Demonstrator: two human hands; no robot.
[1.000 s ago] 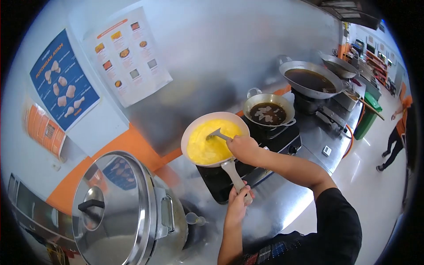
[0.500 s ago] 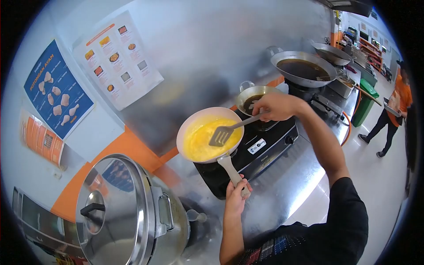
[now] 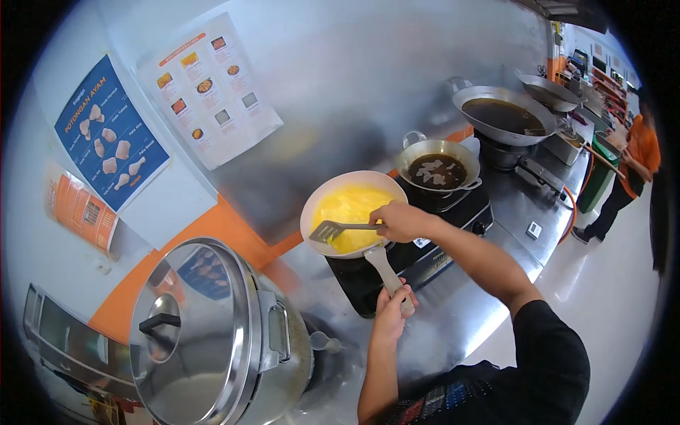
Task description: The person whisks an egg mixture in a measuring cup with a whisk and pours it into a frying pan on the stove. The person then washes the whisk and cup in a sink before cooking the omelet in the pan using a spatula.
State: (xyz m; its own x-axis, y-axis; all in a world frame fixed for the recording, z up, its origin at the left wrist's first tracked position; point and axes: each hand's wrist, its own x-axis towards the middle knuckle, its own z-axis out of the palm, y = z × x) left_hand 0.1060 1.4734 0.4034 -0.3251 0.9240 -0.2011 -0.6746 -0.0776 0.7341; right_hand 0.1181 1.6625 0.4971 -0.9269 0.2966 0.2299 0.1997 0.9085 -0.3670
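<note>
My left hand (image 3: pixel 392 310) is wrapped round the beige handle of a frying pan (image 3: pixel 309 207) that rests on the black gas stove (image 3: pixel 348 283). Yellow egg mixture (image 3: pixel 354 200), still liquid in places, covers the pan's inside. Closed on the handle of a grey slotted spatula (image 3: pixel 328 230), my right hand (image 3: pixel 400 221) reaches over the pan's right side. The spatula's blade lies at the left part of the pan, by the edge of the egg. Just behind my right hand, a small wok (image 3: pixel 409 161) of dark oil with pale pieces in it sits on the other burner.
A large lidded steel pot (image 3: pixel 241 340) stands at the left front. Farther right are a big wok of dark oil (image 3: pixel 506 117) and another wok (image 3: pixel 549 92). A small white object (image 3: pixel 534 230) lies on the steel counter. A person in orange (image 3: pixel 641 152) stands at far right.
The spatula has moved left across the egg, from the right part of the pan to its left side, with my right hand lower. My left hand still grips the handle.
</note>
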